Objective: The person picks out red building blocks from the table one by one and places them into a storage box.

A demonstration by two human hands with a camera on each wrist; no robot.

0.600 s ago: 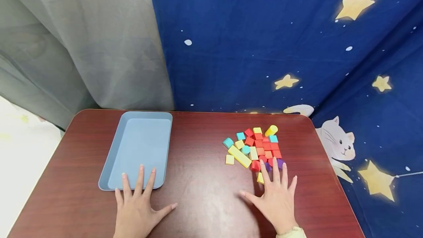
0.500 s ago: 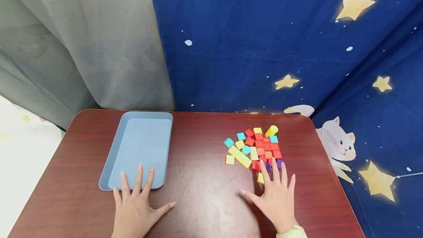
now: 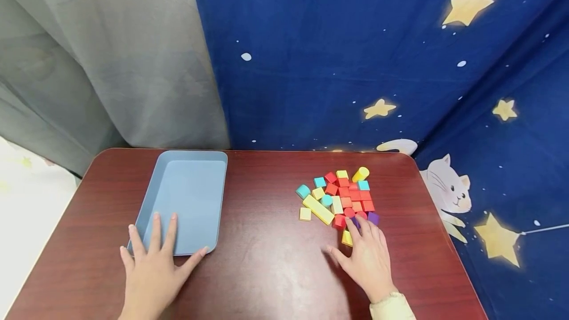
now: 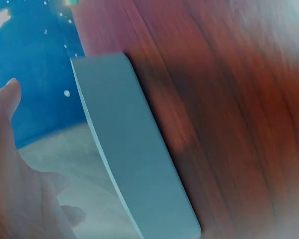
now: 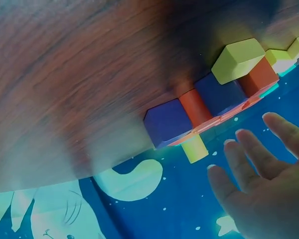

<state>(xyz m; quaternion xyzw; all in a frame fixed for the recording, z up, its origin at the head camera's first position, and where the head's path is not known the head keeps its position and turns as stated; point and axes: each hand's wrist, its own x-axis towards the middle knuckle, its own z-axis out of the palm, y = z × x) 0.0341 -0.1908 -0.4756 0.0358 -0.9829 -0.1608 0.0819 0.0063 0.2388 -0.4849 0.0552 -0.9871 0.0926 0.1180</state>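
A shallow light-blue tray [image 3: 191, 186] lies on the left of the table. My left hand [image 3: 151, 273] is spread over its near edge, fingers reaching over the tray floor; in the left wrist view the hand [image 4: 20, 179] is beside the tray's side wall [image 4: 134, 144]. To the right, a cluster of toy blocks [image 3: 345, 202] in red, yellow, teal and purple lies together. My right hand [image 3: 366, 260] hovers at its near side, fingers slightly bent over a purple block and beside a yellow block [image 3: 347, 238]. In the right wrist view, no block is between the fingers.
The brown table [image 3: 266, 260] has rounded far corners. A yellow cylinder [image 3: 361, 174] stands at the cluster's back, and a long yellow block [image 3: 318, 210] lies at its left side. Grey and blue curtains [image 3: 289, 63] hang close behind the table.
My left hand has shifted left along the tray's near edge. The right hand's fingers have bent and drawn closer together near the blocks. The head view has moved slightly.
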